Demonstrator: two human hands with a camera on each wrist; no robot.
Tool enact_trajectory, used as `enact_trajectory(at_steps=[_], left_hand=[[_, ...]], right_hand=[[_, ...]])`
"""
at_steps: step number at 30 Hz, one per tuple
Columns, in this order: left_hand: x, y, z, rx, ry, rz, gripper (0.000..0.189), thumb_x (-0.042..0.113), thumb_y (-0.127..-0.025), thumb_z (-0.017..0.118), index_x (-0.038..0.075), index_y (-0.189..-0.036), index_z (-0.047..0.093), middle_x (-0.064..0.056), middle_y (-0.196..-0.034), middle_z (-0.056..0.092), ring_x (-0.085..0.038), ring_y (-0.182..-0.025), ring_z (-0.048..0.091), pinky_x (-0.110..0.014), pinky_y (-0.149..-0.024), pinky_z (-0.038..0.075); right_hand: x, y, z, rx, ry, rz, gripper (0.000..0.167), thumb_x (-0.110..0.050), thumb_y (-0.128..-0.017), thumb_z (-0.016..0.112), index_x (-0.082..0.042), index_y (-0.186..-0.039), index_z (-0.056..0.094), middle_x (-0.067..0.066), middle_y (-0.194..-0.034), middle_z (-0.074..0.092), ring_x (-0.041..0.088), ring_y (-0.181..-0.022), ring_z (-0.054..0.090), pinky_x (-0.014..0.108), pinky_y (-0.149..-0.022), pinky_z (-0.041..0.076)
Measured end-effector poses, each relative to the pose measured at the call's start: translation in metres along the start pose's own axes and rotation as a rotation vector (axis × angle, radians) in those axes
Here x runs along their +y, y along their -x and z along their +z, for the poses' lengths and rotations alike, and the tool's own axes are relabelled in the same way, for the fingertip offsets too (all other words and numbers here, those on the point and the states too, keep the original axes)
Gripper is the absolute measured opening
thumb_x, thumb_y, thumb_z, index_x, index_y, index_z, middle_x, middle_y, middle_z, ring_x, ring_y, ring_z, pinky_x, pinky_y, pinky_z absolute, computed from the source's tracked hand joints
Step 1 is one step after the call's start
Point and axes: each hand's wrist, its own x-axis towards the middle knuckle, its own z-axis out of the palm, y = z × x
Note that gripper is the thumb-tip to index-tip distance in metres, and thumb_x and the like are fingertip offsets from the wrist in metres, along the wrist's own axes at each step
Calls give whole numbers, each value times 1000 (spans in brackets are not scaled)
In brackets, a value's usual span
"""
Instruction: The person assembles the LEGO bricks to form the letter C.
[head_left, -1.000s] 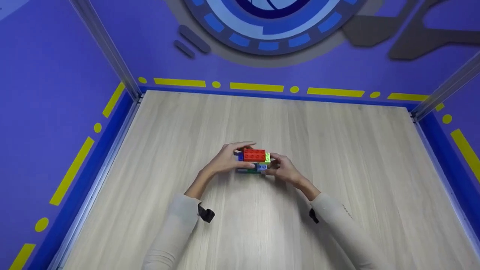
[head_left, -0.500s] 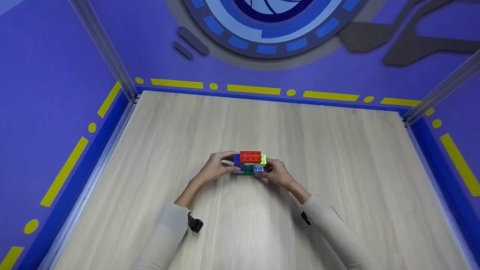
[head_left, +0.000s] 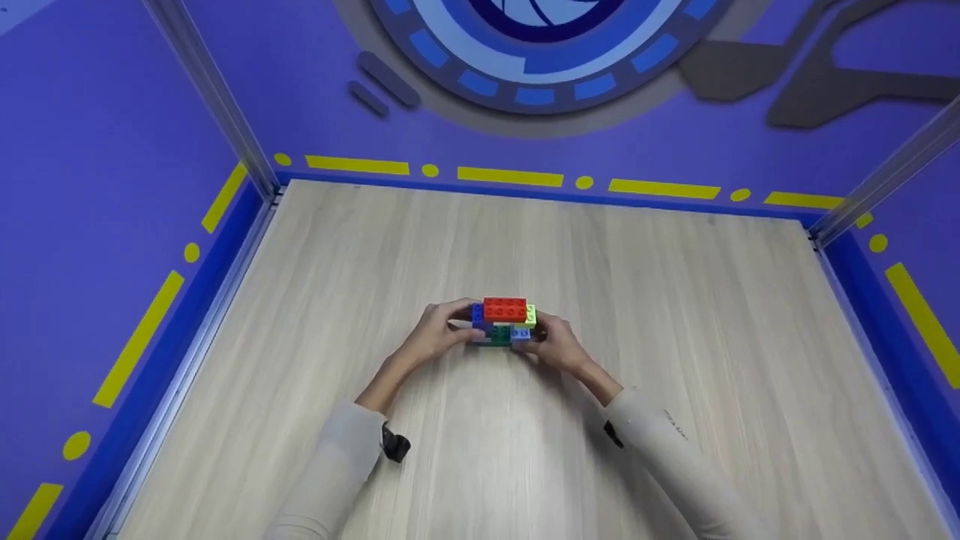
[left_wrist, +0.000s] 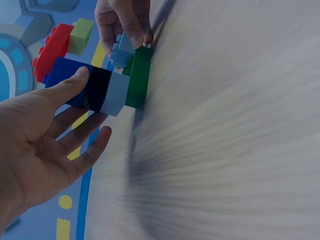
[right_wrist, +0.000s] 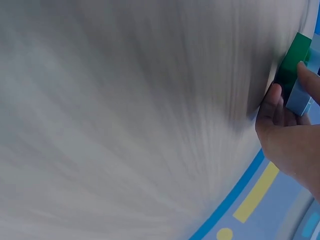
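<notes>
A toy building-block assembly is held between both hands over the middle of the table. A red block lies across its top, with a yellow-green block at one end. Below them, the left wrist view shows a dark blue block, a black block and a light blue block in a column on a green block. My left hand pinches this column, thumb on the dark blue block. On the other side, my right hand grips the lower light blue block and the green base.
The light wood-grain table lies beneath the hands. Blue-purple panels with yellow marks stand behind it and at both sides, joined by metal corner posts. A black wrist strap piece juts from the left sleeve.
My left hand has drawn back leftward from across the assembly's front to its left side, uncovering the dark blue and green blocks. The right hand keeps its grip.
</notes>
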Motion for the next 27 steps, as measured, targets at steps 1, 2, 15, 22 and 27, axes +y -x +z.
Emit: enact_trajectory(at_steps=[1,2,15,22,27], left_hand=[[-1,1,1,-6,0,-3,44,12,-91,76,6,-134,65,-16,-127,71,-33,-119,68,-45,-94,59],[-1,1,2,-16,0,-10,44,11,-92,75,6,-134,64,-16,-128,71,-33,-119,68,-45,-95,58],[-1,5,12,-4,97,-93,56,11,-99,67,-6,-148,46,-23,-127,66,-32,-115,66,-45,-101,54],[0,3,18,-6,164,-120,57,11,-102,62,-3,-153,40,-26,-128,65,-33,-105,70,-50,-84,60],[1,2,21,-12,156,-148,56,14,-102,62,-2,-152,42,-25,-128,66,-33,-106,70,-48,-87,60]], right_hand=[[0,0,0,-4,-3,0,54,3,-87,76,-2,-138,60,15,-129,69,24,-112,65,47,-106,52],[1,0,-1,-6,-8,2,54,3,-86,76,-2,-138,60,15,-128,69,24,-112,65,47,-106,52],[6,14,-10,-94,-199,16,50,-12,-96,71,0,-141,54,19,-129,64,24,-106,63,33,-92,57],[10,21,-15,-133,-273,-8,49,-15,-100,66,3,-143,51,13,-109,61,24,-95,60,35,-86,60],[13,22,-15,-127,-257,-5,49,-18,-99,67,2,-142,53,18,-122,60,20,-98,58,27,-86,56]])
